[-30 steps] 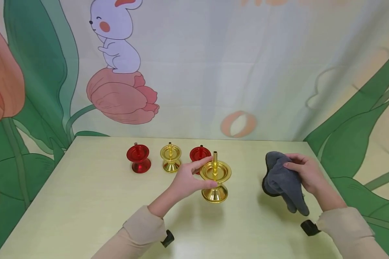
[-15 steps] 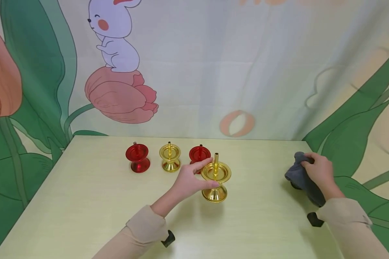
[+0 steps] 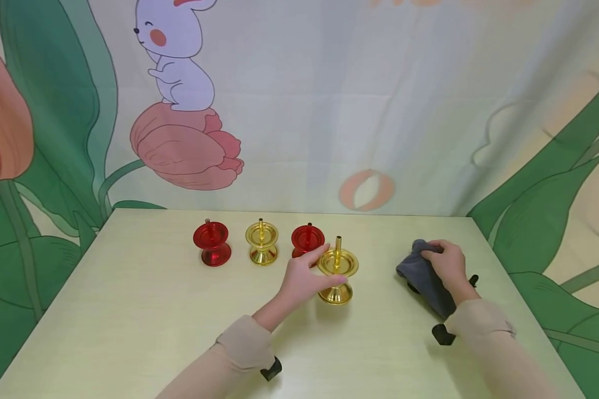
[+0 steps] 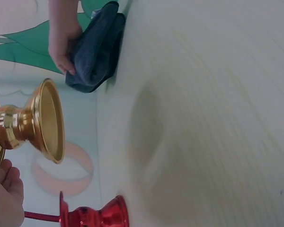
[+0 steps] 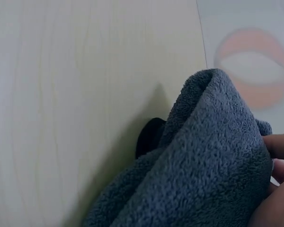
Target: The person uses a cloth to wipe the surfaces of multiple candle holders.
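Observation:
My left hand [image 3: 299,284] grips a gold candle holder [image 3: 336,291] between thumb and fingers at its waist, below the dish. In the left wrist view the gold holder's base [image 4: 49,120] is off the table, and a shadow lies apart from it. At the right, my right hand [image 3: 448,263] pinches the top of a bunched dark grey cloth [image 3: 426,280]. The right wrist view shows the towelling cloth [image 5: 213,151] close up, hanging in folds. Under it peeks a black rounded thing [image 5: 150,137], mostly hidden.
Along the back of the pale table [image 3: 130,310] stand a red candle holder [image 3: 213,244], a smaller gold one [image 3: 262,242] and another red one [image 3: 307,238], partly behind my left hand. A small black piece [image 3: 473,281] shows beside my right wrist. A printed curtain [image 3: 289,111] hangs behind.
My right hand with the cloth moved right, then came back left. The left hand has shifted slightly right and away with the gold candle holder. A black piece now shows beside the right wrist.

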Demonstrator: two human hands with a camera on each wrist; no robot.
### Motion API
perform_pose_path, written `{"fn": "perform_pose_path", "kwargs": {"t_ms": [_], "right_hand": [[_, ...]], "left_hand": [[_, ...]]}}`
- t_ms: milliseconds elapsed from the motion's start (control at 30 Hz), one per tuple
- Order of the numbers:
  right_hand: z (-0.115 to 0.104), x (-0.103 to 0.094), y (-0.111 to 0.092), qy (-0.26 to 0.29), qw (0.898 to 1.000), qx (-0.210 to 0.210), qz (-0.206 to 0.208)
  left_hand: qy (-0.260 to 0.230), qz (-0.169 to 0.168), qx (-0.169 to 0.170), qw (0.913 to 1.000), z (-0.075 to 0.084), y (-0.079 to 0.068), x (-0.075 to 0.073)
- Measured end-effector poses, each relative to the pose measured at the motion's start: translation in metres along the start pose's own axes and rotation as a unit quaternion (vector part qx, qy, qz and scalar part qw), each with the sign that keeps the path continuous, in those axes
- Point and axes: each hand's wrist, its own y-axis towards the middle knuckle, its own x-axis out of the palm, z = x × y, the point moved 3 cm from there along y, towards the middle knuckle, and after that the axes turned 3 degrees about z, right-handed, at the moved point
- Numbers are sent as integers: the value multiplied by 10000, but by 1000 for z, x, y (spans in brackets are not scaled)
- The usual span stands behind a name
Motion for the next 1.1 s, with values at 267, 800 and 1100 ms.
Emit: {"fn": "perform_pose_path", "kwargs": {"t_ms": [267, 800, 1100], "right_hand": [[0, 21, -2, 677, 9958, 608, 129], [-8, 14, -34, -1042, 9748, -1364, -1421], [0, 27, -48, -1983, 9446, -2142, -1502]], "left_hand": [[201, 580, -137, 9980, -8, 11, 26], [700, 1470, 199, 9865, -30, 34, 60], [936, 1580, 236, 9827, -33, 40, 69]]}}
